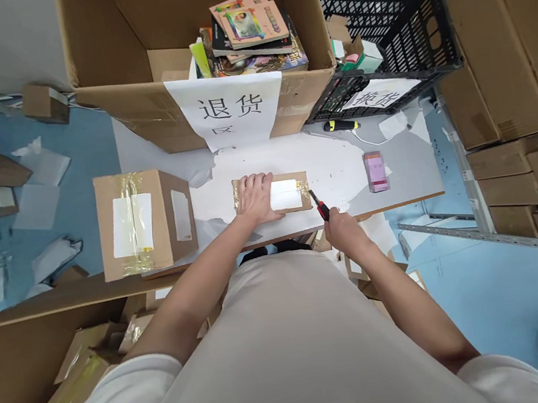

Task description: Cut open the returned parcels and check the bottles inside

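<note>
My left hand [256, 198] grips the left half of a small cardboard box [306, 202], pressed against the table with the fingers across its top. Clear tape wraps both ends of this box, and a white label [284, 194] covers part of its upper face. In my closed right hand [345, 230] is a red and black utility knife [322, 208]. Its tip points at the box's right end; whether it touches is too small to tell. Off to the right on the table lies a pink, blurred packet [376, 171].
A larger taped carton [183, 248] stands at the table's left. Behind are an open cardboard box [133, 104] holding books [253, 25] and a black plastic crate [391, 1]. A yellow-black tool [340, 125] lies before the crate. Stacked cartons [503, 163] fill the right side.
</note>
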### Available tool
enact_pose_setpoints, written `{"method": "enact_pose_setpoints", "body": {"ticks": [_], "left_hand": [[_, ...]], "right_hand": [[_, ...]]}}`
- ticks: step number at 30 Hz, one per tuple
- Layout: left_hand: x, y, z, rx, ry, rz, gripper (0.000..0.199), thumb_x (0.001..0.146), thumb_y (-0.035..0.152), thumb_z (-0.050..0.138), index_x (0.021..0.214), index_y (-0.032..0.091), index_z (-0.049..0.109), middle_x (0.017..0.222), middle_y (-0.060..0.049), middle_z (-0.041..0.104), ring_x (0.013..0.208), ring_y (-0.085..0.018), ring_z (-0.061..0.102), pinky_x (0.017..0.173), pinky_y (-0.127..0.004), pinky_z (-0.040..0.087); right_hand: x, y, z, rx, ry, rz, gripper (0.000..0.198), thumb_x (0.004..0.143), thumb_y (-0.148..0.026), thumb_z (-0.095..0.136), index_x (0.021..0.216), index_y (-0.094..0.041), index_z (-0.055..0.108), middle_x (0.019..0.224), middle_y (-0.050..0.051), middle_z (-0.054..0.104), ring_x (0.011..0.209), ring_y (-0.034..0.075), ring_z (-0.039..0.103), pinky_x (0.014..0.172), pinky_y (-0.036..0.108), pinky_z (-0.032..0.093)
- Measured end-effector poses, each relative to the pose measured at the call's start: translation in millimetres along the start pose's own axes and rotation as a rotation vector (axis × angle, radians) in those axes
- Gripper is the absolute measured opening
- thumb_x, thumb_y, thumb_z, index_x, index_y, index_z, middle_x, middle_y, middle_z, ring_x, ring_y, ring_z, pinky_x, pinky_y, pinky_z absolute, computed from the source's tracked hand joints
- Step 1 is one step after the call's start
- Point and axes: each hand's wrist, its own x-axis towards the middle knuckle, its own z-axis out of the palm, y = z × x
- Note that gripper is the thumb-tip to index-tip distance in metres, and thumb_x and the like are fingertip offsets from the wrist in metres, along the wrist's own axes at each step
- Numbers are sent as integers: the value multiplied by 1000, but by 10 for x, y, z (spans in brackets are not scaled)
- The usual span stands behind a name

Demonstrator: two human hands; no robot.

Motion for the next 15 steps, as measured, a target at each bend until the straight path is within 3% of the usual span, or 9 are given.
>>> {"method": "enact_pose_setpoints", "body": {"ticks": [15], "left_hand": [[-16, -14, 19, -15, 9, 19, 108, 47, 57, 74, 136, 11, 34, 124, -18, 47, 114, -37, 39, 108, -51, 16]], "right_hand": [[-203, 40, 102, 25, -36, 3, 18, 91, -20, 39, 105, -10, 46, 100, 20, 62, 92, 29, 63, 73, 33, 42]]}}
